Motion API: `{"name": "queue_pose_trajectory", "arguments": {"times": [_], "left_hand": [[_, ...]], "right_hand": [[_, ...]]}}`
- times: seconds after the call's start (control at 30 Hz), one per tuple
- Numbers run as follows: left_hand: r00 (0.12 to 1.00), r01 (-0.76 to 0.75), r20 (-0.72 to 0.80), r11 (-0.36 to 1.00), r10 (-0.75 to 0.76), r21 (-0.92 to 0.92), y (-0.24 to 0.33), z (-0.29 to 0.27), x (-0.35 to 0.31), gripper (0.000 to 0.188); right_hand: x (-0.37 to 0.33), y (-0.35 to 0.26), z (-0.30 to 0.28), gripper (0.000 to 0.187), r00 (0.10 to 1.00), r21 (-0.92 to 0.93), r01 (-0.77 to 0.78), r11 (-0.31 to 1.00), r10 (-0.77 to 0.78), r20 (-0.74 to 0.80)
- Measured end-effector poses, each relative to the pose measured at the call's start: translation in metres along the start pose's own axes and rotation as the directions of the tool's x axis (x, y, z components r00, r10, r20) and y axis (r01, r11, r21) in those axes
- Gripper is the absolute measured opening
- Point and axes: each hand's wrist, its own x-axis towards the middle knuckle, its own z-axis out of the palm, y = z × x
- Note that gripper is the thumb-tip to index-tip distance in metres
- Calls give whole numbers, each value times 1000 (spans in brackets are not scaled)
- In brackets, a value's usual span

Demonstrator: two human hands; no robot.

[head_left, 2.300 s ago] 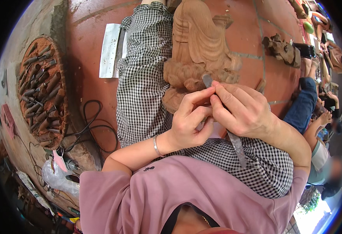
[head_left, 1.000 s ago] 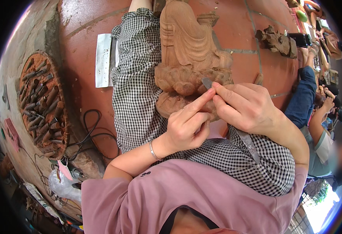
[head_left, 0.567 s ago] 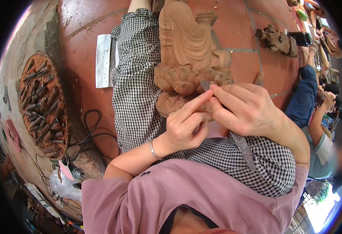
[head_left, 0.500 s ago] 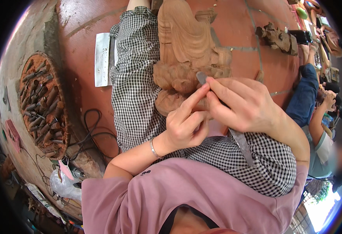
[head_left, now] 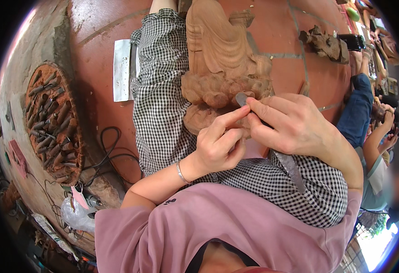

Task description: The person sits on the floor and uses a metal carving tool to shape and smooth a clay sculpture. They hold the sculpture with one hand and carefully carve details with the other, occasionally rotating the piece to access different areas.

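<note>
My right hand [head_left: 295, 123] is closed on a flat grey metal carving knife [head_left: 289, 170]. Its rounded end pokes out past my fingertips, and its long tapering end slants down over my thigh. My left hand [head_left: 220, 143] has its index finger stretched to the knife near the rounded end, with the other fingers curled in; part of its grip is hidden. Just beyond the fingertips is a carved wooden figure [head_left: 217, 43] with draped folds, on a lumpy carved base [head_left: 208, 88] between my legs. The knife's rounded end overlaps the base in view; contact cannot be made out.
At left, a round basket [head_left: 79, 136] of wood dust holds several carving tools [head_left: 49, 118], on a raised ledge [head_left: 54, 27]. A black cable [head_left: 113, 152] and a clear plastic bag [head_left: 77, 216] lie nearby. A rough wood piece [head_left: 324, 45] stands right on red tiles; another person [head_left: 356, 109] sits beyond.
The view has shifted slightly. Both hands and the knife keep nearly the same pose, with the knife's rounded end a little lower against the carved base. At right, the other person's hands have moved.
</note>
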Motion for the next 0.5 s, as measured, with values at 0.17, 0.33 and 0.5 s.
{"name": "queue_pose_trajectory", "arguments": {"times": [0.17,0.33,0.5], "left_hand": [[1000,22,-9,1000,-22,20,2,2,2,14],[994,73,85,997,-69,-39,5,-7,5,15],[990,84,109,993,-93,81,9,-25,19,20]], "right_hand": [[3,3,18,22,968,-91,-32,995,8,-249],[-2,7,-6,21,996,88,-81,993,84,-27],[-24,12,-3,10,702,587,-473,657,683,-199]]}}
